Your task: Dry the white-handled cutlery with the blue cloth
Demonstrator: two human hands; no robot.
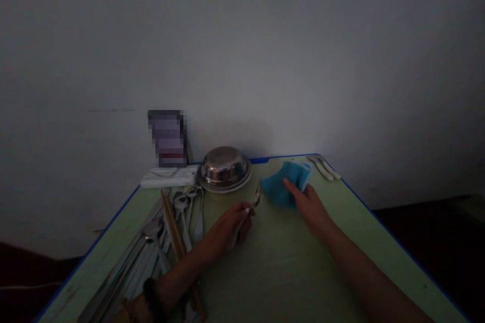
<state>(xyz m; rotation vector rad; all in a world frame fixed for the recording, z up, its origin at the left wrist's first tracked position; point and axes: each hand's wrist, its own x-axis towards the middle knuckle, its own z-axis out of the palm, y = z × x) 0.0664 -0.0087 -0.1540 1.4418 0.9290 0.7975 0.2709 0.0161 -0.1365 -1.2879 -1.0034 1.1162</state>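
My left hand (231, 227) is closed around the pale handle of a piece of cutlery (258, 196). Its short metal head points up and away; in the dim light I cannot make out whether it is a spoon or a fork. To the right of it, my right hand (305, 203) pinches a folded blue cloth (278, 187) with a paler edge. The cloth hangs just above or on the table, close to the metal head, with a small gap between them. Two pieces of pale-handled cutlery (325, 169) lie at the far right corner.
The green table (273, 282) has a blue rim. At left lie several metal spoons (182, 204), long flat metal pieces (117, 272) and wooden chopsticks (174, 232). An upturned metal bowl (224, 166) stands near the wall, beside a white power strip (166, 177) and a blurred-out upright device (168, 136).
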